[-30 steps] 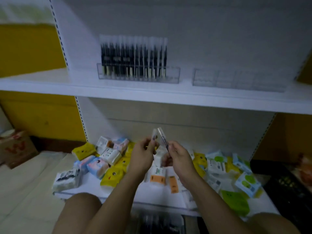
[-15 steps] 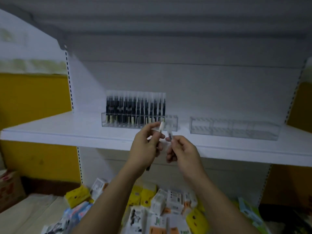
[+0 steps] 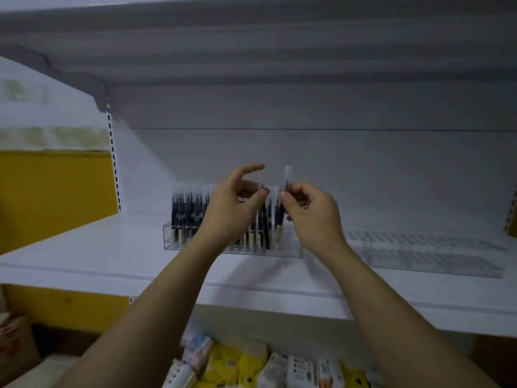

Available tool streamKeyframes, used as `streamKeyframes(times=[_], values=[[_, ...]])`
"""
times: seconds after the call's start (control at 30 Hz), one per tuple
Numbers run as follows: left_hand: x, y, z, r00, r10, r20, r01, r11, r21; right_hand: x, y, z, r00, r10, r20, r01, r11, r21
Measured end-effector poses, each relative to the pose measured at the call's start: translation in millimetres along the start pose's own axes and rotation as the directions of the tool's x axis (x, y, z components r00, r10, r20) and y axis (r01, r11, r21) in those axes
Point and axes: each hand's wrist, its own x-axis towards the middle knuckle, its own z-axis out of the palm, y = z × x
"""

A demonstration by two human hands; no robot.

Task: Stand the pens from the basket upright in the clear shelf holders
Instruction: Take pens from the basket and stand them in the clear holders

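Observation:
A clear holder [image 3: 170,238] stands on the white shelf [image 3: 84,256], packed with upright dark pens [image 3: 183,208] with clear caps. My right hand [image 3: 310,214] pinches one pen [image 3: 285,189] upright over the holder's right end; its lower end sits down in the holder. My left hand [image 3: 232,208] pinches another pen [image 3: 261,191] beside it, thumb and forefinger closed on it and the other fingers spread. A second clear holder [image 3: 430,256] lies to the right with no pens in it. The basket is out of view.
Another shelf board overhangs close above. Several small yellow and white packets [image 3: 251,362] lie on the lower shelf. A cardboard box [image 3: 14,343] sits at the lower left. A yellow wall [image 3: 56,197] shows at the left.
Both hands have risen from the lower shelf to the pen holder, each with a pen. The view has tilted up and the right hand's pen now stands in the holder's right end.

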Motion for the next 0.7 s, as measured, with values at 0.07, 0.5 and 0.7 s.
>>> streamKeyframes(times=[0.07,0.5,0.7], values=[[14,-1,-2,1.000,0.005,-0.016,-0.005,1.000,0.011,15,1,0,0.999,-0.031,-0.019,0.030,0.999,-0.015],[60,-22,23,0.996,0.081,-0.028,-0.078,0.991,0.107,51,37,3,0.988,-0.152,0.007,0.152,0.981,-0.122],[62,-33,27,0.996,0.082,-0.019,-0.079,0.988,0.131,55,48,7,0.984,-0.173,0.033,0.176,0.973,-0.147]])
